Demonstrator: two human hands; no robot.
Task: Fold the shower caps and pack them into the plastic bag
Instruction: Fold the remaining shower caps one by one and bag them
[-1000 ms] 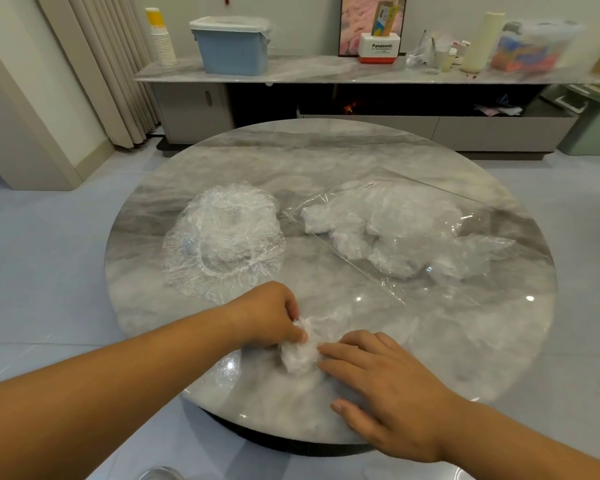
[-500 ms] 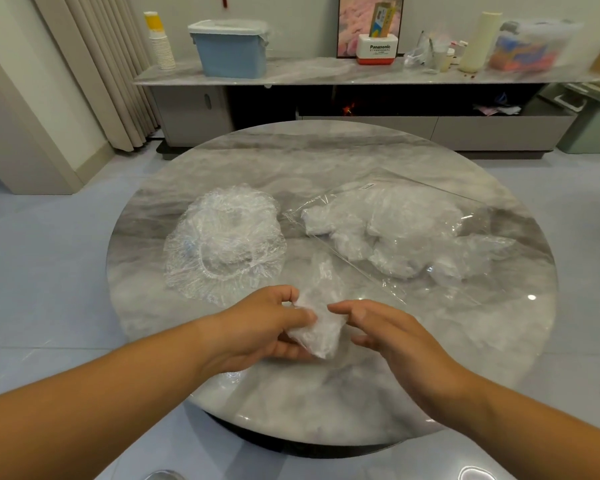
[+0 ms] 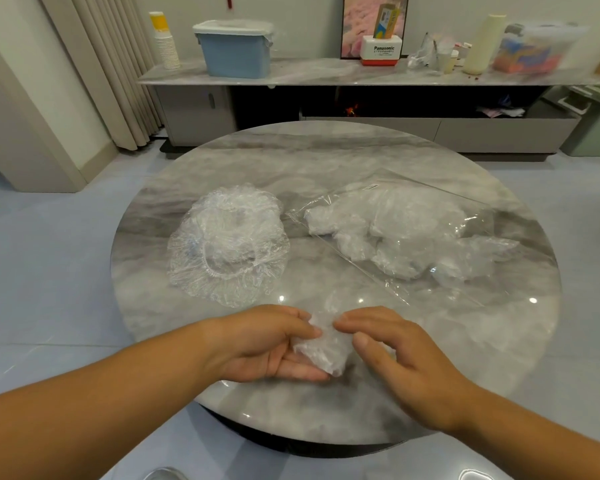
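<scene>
Lifted off the tabletop [image 3: 326, 157] a second earlier, the folded shower cap [image 3: 321, 348] hung near the plastic bag [image 3: 423, 289], pinched by fingers of the left hand [image 3: 267, 344]. The right hand [image 3: 395, 358] fingers were relaxed beside it, likely ready for bagging.

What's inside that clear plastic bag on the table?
The plastic bag holds a heap of scrunched clear shower caps. They overlap and blur together, so their number cannot be told.

The round table [image 3: 326, 161] has a glossy, smooth grey marble top, on which lie a crinkled, clear thin-plastic shower cap [image 3: 227, 244] and a smooth, transparent plastic bag [image 3: 413, 233] of crumpled, whitish film.
</scene>
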